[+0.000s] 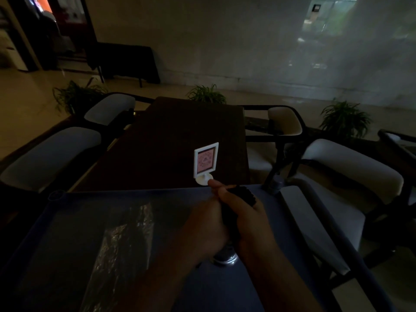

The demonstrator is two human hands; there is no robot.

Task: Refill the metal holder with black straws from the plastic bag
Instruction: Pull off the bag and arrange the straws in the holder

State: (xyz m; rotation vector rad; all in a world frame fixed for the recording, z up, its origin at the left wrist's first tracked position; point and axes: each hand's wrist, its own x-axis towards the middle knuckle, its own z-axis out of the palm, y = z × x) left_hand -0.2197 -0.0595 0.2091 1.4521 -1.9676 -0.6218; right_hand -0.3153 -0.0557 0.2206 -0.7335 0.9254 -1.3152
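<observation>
A bundle of black straws (242, 195) stands upright between both hands, its tips showing above my fingers. My right hand (249, 221) is wrapped around the bundle from the right. Pressed against the left side of the bundle is my left hand (204, 224), its thumb pointing up. Under the hands, the shiny base of the metal holder (226, 258) rests on the blue surface; its upper part is hidden by my hands. The clear plastic bag (121, 242) lies flat to the left, crinkled and reflective.
The blue-covered surface (281, 221) stands in front of a dark wooden table (175, 136). A small white framed sign (206, 162) stands on that table just beyond my hands. Padded chairs (337, 167) flank both sides. Potted plants line the floor behind.
</observation>
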